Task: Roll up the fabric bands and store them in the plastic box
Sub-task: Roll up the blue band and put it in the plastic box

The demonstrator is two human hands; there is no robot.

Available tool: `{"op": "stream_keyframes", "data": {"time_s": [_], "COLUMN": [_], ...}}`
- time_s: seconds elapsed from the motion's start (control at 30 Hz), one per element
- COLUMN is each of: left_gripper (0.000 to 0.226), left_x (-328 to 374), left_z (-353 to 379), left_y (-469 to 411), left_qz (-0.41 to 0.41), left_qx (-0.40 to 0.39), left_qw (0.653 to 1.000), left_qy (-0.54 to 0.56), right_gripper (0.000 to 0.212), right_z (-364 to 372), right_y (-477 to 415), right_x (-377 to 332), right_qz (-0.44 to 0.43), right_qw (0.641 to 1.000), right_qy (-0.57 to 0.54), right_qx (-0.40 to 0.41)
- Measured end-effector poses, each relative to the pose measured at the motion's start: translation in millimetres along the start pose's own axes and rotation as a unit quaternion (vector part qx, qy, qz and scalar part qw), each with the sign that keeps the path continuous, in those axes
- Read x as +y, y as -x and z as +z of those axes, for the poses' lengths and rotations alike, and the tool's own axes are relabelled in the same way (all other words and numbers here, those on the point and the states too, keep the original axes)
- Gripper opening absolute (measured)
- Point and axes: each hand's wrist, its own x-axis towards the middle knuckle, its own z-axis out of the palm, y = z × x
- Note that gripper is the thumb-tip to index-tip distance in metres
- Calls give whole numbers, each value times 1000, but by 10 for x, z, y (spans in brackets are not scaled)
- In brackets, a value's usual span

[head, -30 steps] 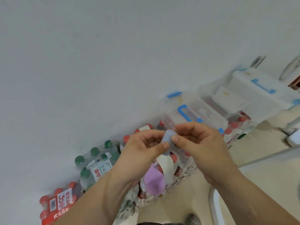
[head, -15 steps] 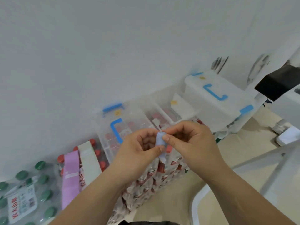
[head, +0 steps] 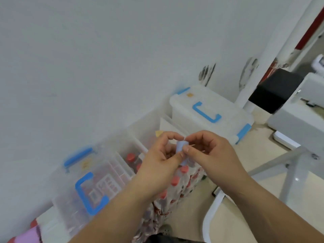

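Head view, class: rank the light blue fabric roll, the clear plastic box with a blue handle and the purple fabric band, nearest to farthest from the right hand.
1. The light blue fabric roll, pinched by the right hand itself.
2. The clear plastic box with a blue handle, down to the left.
3. The purple fabric band, bottom-left corner, beyond that box.

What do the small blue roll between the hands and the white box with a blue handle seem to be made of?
The blue roll: probably soft fabric, matte; no shine, wound tight, pinched by the left hand and right hand. The white box: likely plastic, smooth, milky, half see-through; its blue handle looks moulded. Blur leaves finer texture open.
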Motion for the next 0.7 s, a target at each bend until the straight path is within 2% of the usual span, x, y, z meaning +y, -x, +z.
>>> {"op": "stream_keyframes", "data": {"time_s": [0.1, 0.23, 0.43, 0.53, 0.7], "left_gripper": [22, 29, 34, 36, 35], "left_x": [40, 31, -36, -75, -172], "left_z": [139, 319, 596, 751, 949], "left_y": [-372, -695, -1175, -1429, -1738], "left_qz": [-10, -22, 3, 22, 37], "left_qx": [-26, -60, -57, -39, -66], "left_qw": [1000, 998, 993, 985, 953], "left_qy": [-9, -25, -104, -168, -293], "right_gripper": [13, 17, 24, 37, 53], "right_z": [-251, -587, -1196, -1388, -1432], "right_y": [-164, -251, -483, -597, -762], "right_x": [30, 234, 697, 891, 1087], "right_qz": [10, 47, 107, 150, 186], "right_qw": [998, 988, 947, 941, 944], "right_qy": [56, 89, 136, 119, 112], "right_qx": [32, 117, 271, 279, 250]}}
